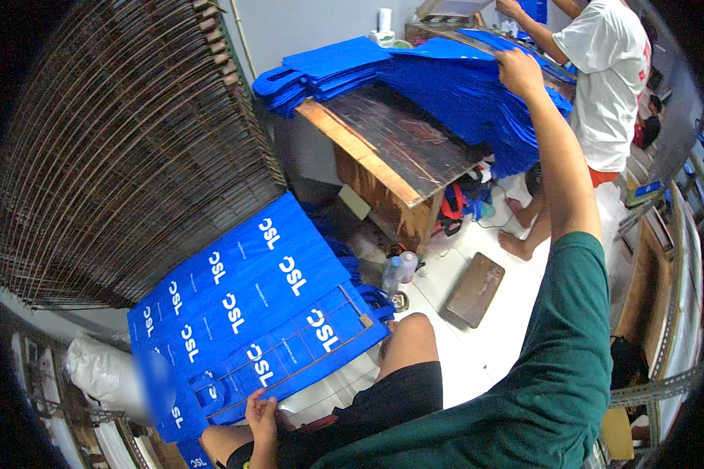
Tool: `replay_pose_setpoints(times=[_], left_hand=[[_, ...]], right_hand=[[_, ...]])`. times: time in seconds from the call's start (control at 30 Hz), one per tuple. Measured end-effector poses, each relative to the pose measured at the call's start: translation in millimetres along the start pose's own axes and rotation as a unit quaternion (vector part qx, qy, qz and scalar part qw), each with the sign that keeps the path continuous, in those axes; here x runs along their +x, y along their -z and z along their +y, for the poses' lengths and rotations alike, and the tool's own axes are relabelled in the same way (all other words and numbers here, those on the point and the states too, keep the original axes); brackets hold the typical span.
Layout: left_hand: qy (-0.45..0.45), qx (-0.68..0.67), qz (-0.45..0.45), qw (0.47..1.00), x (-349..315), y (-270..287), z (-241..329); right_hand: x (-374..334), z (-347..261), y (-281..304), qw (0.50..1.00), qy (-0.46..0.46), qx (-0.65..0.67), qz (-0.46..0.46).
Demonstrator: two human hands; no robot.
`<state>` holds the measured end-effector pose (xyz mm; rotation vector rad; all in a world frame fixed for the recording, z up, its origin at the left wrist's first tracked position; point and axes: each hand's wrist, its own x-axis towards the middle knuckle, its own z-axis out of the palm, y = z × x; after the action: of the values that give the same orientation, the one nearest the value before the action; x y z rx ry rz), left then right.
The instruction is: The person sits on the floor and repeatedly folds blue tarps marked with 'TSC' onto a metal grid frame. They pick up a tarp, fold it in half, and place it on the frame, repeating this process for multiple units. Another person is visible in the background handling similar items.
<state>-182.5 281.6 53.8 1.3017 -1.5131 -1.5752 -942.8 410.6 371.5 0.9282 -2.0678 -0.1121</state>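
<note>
My right arm stretches far forward, and my right hand [520, 74] is closed at the edge of a blue bag [489, 41] on top of a loose, spread pile. That pile of blue bags [446, 82] hangs over the far side of a dark worktable [399, 129]. Low in front of me, my left hand [262, 416] has its fingers bent together at the thin frame [309, 366] of a drying rack shelf. Blue bags with white print [235, 305] lie flat across the rack beside my knees.
Raised wire shelves [141, 148] tower at the left. A person in a white shirt [612, 94] stands beyond the table. On the tiled floor are a brown box-like block [475, 289] and plastic bottles [399, 270]. A white plastic-wrapped bundle [105, 371] lies at lower left.
</note>
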Motion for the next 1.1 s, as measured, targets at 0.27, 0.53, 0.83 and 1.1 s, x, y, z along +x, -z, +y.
replay_pose_setpoints(times=[0.27, 0.53, 0.83, 1.1], left_hand=[[0.086, -0.063, -0.025, 0.994, -3.1, 23.5, 38.1], [0.025, -0.084, -0.202, 0.976, 7.0, 13.9, 59.8], [0.129, -0.208, -0.077, 0.966, 51.0, 40.5, 91.3], [0.202, -0.304, -0.044, 0.930, 58.6, 62.3, -14.4]], right_hand=[[-17.3, -100.0, 177.0, 0.975, 0.141, 0.013, 0.169], [-149.5, -235.5, 313.4, 0.917, 0.313, 0.177, 0.172], [-224.0, -363.0, 343.3, 0.804, 0.507, 0.304, 0.064], [-229.3, -422.3, 350.7, 0.746, 0.553, 0.369, -0.006]])
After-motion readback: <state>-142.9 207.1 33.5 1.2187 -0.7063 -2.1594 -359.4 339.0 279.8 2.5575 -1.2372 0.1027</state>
